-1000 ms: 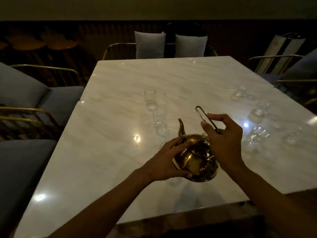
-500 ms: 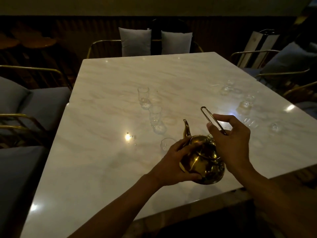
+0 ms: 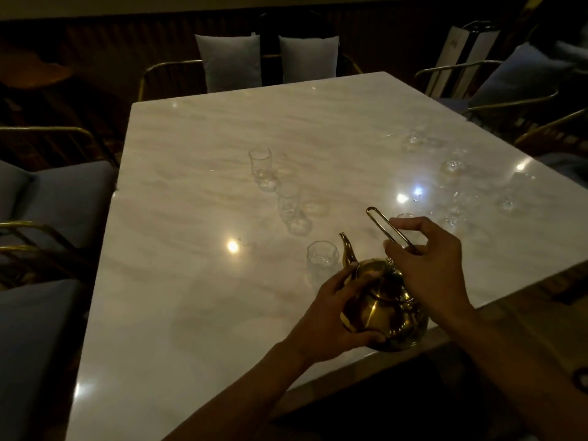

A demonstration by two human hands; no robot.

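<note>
This is looking like a dimly lit restaurant or tea lounge. A long polished marble table (image 3: pixel 206 138) is standing ringed by gold-framed armchairs (image 3: pixel 57 128) with grey seat pads, and two pale cushions (image 3: pixel 230 63) are leaning against the seat back at its far end. Small clear glasses (image 3: pixel 261 167) are standing in groups across the top near a brass teapot (image 3: pixel 378 307), and dark ribbed wood panelling (image 3: pixel 111 49) is lining the wall behind.

Left hand (image 3: pixel 331 316) low and cupped, fingers curled round — right hand (image 3: pixel 429 268) higher, thumb and fingers pinching.
</note>
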